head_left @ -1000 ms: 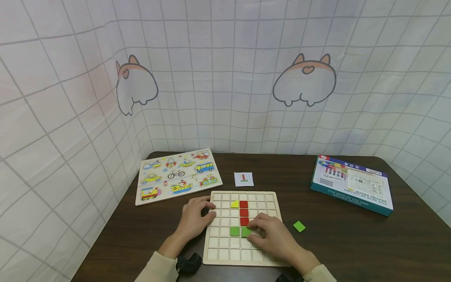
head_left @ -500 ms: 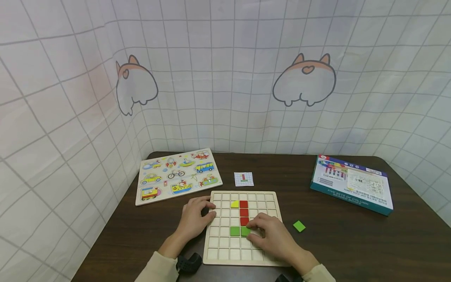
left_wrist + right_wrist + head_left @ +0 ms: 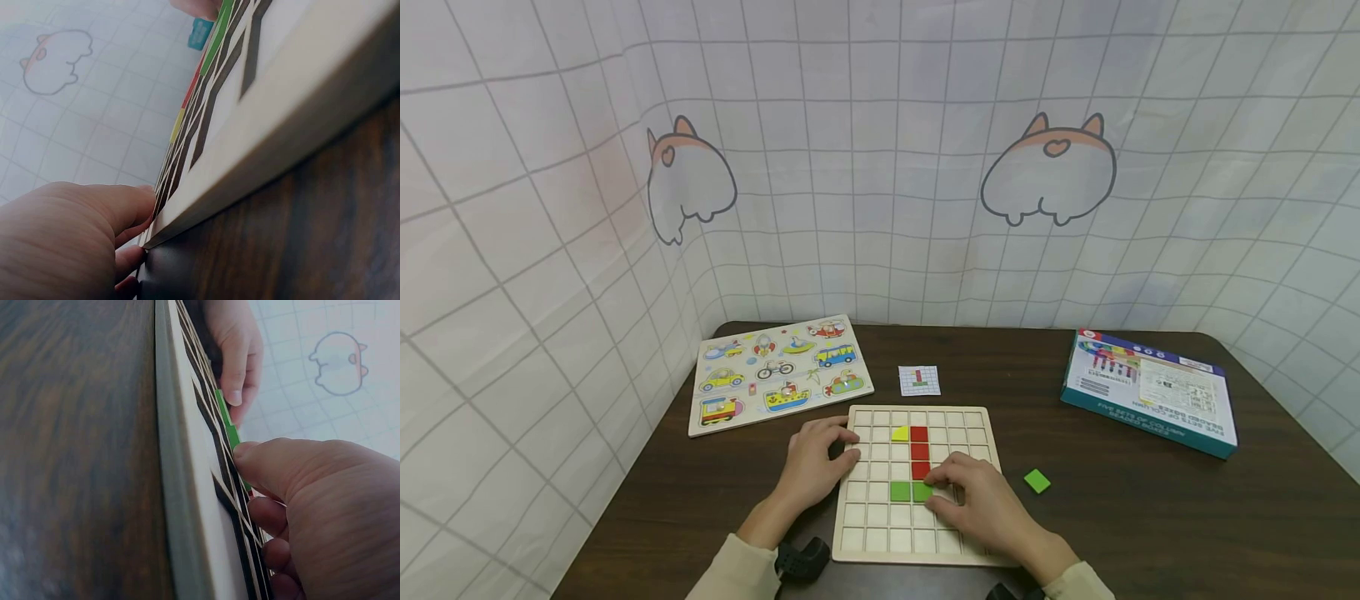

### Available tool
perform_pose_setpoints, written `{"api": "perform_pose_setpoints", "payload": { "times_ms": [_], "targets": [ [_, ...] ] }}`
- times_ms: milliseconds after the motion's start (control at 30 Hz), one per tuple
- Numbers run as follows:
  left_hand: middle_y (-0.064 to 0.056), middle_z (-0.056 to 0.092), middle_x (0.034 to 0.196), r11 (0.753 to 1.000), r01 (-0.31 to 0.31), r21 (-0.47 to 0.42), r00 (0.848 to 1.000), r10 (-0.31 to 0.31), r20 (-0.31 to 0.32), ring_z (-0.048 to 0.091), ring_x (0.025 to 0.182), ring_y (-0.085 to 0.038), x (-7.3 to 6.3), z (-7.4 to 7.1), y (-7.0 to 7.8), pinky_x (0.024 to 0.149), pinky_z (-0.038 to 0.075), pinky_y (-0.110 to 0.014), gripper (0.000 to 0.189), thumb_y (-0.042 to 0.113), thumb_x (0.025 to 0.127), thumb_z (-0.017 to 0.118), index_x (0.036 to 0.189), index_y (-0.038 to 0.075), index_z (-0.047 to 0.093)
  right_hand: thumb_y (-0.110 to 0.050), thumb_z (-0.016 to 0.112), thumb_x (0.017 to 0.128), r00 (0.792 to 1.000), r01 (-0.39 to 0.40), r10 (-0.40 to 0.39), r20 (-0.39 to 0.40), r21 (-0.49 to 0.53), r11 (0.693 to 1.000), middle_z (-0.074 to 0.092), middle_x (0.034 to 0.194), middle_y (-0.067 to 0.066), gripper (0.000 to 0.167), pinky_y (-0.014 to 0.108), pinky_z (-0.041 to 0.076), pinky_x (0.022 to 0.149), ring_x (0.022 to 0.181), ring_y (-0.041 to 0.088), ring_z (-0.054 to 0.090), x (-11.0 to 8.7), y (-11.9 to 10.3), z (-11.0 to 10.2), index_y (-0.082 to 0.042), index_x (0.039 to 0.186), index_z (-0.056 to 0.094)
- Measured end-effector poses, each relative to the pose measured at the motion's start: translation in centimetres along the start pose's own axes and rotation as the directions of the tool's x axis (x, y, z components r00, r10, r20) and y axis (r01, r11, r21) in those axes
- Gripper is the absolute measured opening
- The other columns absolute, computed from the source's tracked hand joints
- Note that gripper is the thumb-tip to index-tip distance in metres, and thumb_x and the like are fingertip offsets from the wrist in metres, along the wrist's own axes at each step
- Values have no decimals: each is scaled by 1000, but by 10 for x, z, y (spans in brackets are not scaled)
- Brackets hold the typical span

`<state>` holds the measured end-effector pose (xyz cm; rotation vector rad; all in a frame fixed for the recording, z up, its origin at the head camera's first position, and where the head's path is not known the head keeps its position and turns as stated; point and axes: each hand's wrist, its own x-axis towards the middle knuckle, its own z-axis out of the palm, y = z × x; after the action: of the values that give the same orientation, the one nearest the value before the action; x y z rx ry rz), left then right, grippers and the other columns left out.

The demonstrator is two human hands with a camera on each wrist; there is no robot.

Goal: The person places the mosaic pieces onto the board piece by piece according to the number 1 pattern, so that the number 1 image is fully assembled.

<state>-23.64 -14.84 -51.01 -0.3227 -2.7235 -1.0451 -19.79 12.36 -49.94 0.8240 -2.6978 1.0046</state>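
Observation:
A light wooden grid board (image 3: 876, 543) lies on the dark table. My left hand (image 3: 811, 461) holds its left edge; in the left wrist view that thumb lies over the rim, with fingers against the side. Over the board's middle, my right hand (image 3: 981, 506) pinches a green square tile (image 3: 922, 492) between thumb and index finger. Another green tile (image 3: 900, 492) sits just left of it. Several red tiles (image 3: 919, 452) form a column above the pinched tile. To the left of the top red tile is a yellow piece (image 3: 900, 434).
A loose green tile (image 3: 1037, 482) lies right of the board. Beyond the board is a small pattern card (image 3: 919, 381). A vehicle picture puzzle (image 3: 775, 369) occupies the back left, and a flat teal-sided box (image 3: 1150, 396) the back right. A grid-patterned curtain (image 3: 887, 167) surrounds the table.

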Motion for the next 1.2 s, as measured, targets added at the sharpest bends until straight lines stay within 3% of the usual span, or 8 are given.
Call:
{"api": "perform_pose_setpoints", "payload": {
  "times_ms": [433,800,1200],
  "targets": [
    [-4,58,136,1000,6,0,1000,-6,2,43,131,-29,0,-2,1,103,27,-55,14,24,88,72,101,19,73,-21,79,81,1000,-3,3,-11,2,1000,58,86,-19,16,21,42,65,72,6,50,3,0,0,-22,96,73],
    [-5,58,135,1000,7,11,1000,-7,-5,43,131,-29,0,-2,-1,102,28,-55,15,24,88,72,102,19,73,-27,78,83,1000,-27,26,14,18,999,57,86,-20,14,22,43,66,75,5,50,4,-1,1,-23,96,74],
    [-5,59,135,1000,-1,-1,1000,1,11,44,130,-29,0,-2,1,102,28,-56,14,24,88,72,101,19,73,-20,76,86,997,-48,54,-60,88,995,62,90,-24,10,25,51,77,82,0,57,-2,3,-3,-28,92,73]
  ]
}}
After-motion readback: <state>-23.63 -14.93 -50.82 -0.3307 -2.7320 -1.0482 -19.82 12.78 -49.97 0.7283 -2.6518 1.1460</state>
